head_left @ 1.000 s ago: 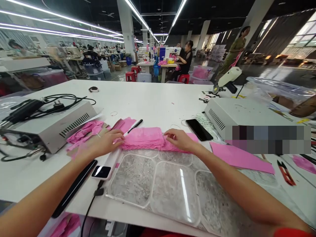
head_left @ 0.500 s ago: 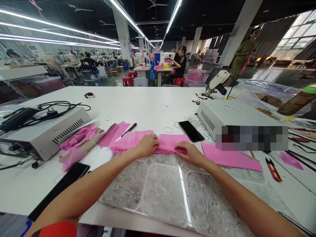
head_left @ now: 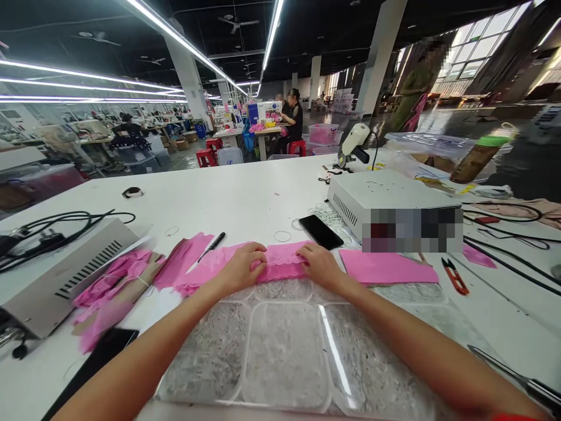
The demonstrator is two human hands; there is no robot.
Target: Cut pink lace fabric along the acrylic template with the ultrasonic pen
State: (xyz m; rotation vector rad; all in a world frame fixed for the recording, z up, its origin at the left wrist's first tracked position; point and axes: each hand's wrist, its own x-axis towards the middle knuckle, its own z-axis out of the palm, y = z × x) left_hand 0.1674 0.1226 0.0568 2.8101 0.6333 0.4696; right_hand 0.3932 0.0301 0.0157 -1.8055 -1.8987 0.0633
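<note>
A strip of pink lace fabric (head_left: 283, 270) with a scalloped edge lies across the far side of a clear-topped, grey marbled mat (head_left: 284, 356). My left hand (head_left: 243, 268) bends its fingers onto the strip, thumb and fingertips gripping the cloth. At the strip's right end, my right hand (head_left: 321, 264) pinches an upper layer. Between the hands that layer's scalloped edge crosses the middle of the strip, over more pink cloth. The fingertips are partly hidden in the fabric. Right of my right hand lies a flat pink piece (head_left: 388, 268).
A black phone (head_left: 321, 231) lies beyond my right hand, and a pen (head_left: 211, 247) beyond my left. Grey metal boxes (head_left: 385, 190) flank the work. Orange-handled snips (head_left: 456, 277) lie at the right, tied pink cloth (head_left: 111, 278) at the left. People sit or stand farther off.
The view has turned to the right. My right hand has moved from the strip's near edge to farther up on it, and the top layer's scalloped edge has shifted away from me.
</note>
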